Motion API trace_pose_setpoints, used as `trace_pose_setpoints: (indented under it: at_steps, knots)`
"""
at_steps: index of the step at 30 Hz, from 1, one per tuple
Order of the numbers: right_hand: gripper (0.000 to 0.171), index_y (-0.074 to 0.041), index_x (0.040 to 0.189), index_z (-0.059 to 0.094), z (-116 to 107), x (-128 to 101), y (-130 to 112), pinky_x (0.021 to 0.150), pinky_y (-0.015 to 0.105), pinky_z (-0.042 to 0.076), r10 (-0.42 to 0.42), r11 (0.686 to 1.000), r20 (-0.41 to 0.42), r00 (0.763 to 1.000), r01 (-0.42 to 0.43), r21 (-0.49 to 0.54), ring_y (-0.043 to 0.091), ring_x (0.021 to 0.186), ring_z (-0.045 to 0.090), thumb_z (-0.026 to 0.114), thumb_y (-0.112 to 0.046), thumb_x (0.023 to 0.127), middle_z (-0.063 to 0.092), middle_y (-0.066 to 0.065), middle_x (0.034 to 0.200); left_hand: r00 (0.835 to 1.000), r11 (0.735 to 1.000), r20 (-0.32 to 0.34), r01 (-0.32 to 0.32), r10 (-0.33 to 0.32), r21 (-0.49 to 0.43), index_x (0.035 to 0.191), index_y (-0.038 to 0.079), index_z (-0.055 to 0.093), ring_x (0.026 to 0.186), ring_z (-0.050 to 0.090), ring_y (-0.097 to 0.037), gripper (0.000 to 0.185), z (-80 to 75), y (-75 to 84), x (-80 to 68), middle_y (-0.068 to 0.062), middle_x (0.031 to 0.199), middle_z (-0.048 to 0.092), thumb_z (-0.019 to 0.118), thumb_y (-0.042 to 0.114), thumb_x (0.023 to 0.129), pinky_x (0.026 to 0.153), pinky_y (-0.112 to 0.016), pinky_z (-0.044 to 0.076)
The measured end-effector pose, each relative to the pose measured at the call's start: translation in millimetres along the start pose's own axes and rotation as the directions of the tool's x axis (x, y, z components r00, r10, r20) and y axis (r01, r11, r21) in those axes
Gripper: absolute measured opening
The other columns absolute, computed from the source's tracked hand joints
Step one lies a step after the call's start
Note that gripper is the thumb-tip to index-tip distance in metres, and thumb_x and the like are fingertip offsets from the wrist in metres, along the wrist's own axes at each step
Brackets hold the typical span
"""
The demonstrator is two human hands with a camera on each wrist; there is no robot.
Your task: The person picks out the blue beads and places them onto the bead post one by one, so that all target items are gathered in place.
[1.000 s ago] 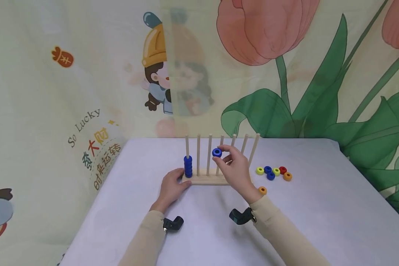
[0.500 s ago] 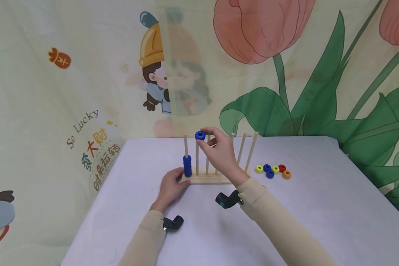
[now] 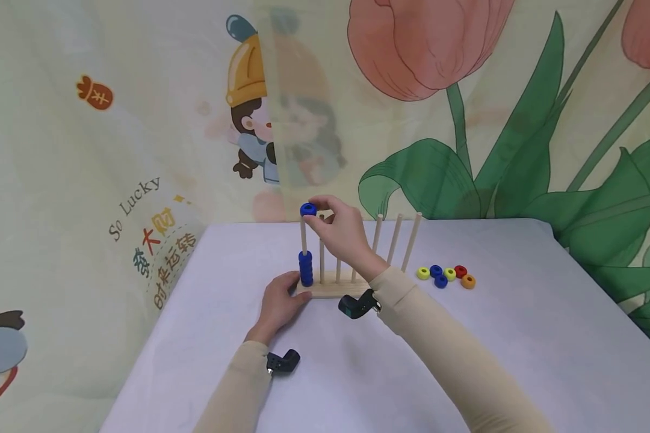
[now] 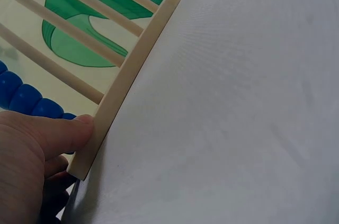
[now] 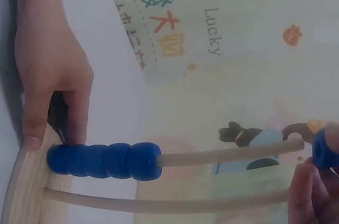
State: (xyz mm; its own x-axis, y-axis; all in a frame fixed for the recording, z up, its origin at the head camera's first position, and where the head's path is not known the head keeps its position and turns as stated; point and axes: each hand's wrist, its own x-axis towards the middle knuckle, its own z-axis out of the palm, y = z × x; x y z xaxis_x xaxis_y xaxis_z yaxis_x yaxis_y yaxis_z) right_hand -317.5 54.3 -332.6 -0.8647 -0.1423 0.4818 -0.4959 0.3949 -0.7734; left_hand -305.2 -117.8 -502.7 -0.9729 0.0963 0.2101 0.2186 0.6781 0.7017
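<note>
A wooden peg rack (image 3: 330,291) stands on the table, with a row of upright pegs along its base. Several blue beads (image 3: 306,269) are stacked on the lower part of its leftmost peg (image 5: 228,155). My left hand (image 3: 277,304) grips the left end of the base, thumb on the near side (image 4: 85,128). Between thumb and fingers, my right hand (image 3: 343,231) pinches another blue bead (image 3: 307,209). That bead is right at the tip of the leftmost peg; the right wrist view shows a small gap between them. My right hand hides the upper parts of some middle pegs.
Loose beads lie to the right of the rack: two yellow, one of them a yellow bead (image 3: 423,273), two blue, a red bead (image 3: 460,272) and an orange bead (image 3: 468,281). A white cloth covers the table (image 3: 325,373). A printed curtain (image 3: 168,120) hangs behind.
My right hand has carried the blue bead left and up, from in front of the middle pegs to the leftmost peg's tip. An orange bead near the right wrist is now hidden. My left hand stays put.
</note>
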Motion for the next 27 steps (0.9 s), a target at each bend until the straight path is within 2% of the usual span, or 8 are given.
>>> trace_pose_setpoints:
  at_steps: [4, 9, 13, 22, 27]
  knots:
    - [0.03, -0.011, 0.119, 0.065, 4.4, 4.4, -3.1, 0.055, 0.026, 0.051, 0.003, 1.0, 0.023, 1.0, -0.002, -0.02, 0.012, 0.067, 0.06, 0.071, -0.02, 0.091, 0.07, 0.0, 0.108, 1.0, 1.0, -0.003, -0.003, 0.003, 0.0, 0.133, 0.004, 0.06, 0.128, 0.052, -0.031, 0.056, -0.2, -0.4, 1.5, -0.012, 0.133, 0.061, 0.078, 0.026, 0.084, 0.11, -0.047, 0.038]
    - [0.03, -0.01, 0.119, 0.064, 7.4, 4.4, -5.2, 0.052, 0.025, 0.045, -0.058, 0.991, 0.043, 0.997, 0.063, -0.118, 0.012, 0.061, 0.054, 0.07, -0.019, 0.091, 0.069, 0.001, 0.11, 1.0, 1.0, -0.001, -0.011, 0.011, -0.008, 0.134, 0.004, 0.059, 0.129, 0.051, -0.032, 0.056, -1.9, 1.8, 3.1, -0.013, 0.134, 0.06, 0.077, 0.026, 0.085, 0.111, -0.048, 0.037]
    - [0.03, -0.009, 0.119, 0.063, 8.9, 4.7, -4.2, 0.051, 0.025, 0.043, -0.08, 0.985, 0.039, 0.996, 0.085, -0.152, 0.012, 0.06, 0.053, 0.07, -0.019, 0.091, 0.069, 0.001, 0.11, 1.0, 1.0, -0.001, -0.004, 0.004, -0.004, 0.134, 0.004, 0.059, 0.129, 0.051, -0.031, 0.057, -2.1, 1.3, 2.9, -0.013, 0.134, 0.06, 0.077, 0.026, 0.085, 0.111, -0.047, 0.038]
    - [0.03, -0.013, 0.119, 0.064, 13.4, 1.4, 7.8, 0.051, 0.027, 0.04, -0.021, 0.968, 0.08, 0.997, 0.04, -0.248, 0.012, 0.061, 0.049, 0.07, -0.026, 0.092, 0.07, -0.003, 0.107, 1.0, 1.0, -0.006, 0.014, -0.014, -0.02, 0.132, 0.003, 0.06, 0.127, 0.052, -0.031, 0.056, 0.4, -0.5, -2.0, -0.013, 0.132, 0.062, 0.078, 0.025, 0.084, 0.109, -0.048, 0.04]
    - [0.031, -0.011, 0.116, 0.065, 15.2, 1.1, 9.4, 0.049, 0.027, 0.039, -0.023, 0.967, 0.081, 0.996, 0.043, -0.252, 0.013, 0.06, 0.049, 0.071, -0.026, 0.091, 0.069, -0.003, 0.102, 1.0, 1.0, -0.013, 0.012, -0.013, -0.024, 0.132, 0.003, 0.06, 0.128, 0.052, -0.032, 0.056, -1.2, 0.3, -2.4, -0.013, 0.132, 0.062, 0.077, 0.024, 0.084, 0.109, -0.048, 0.039]
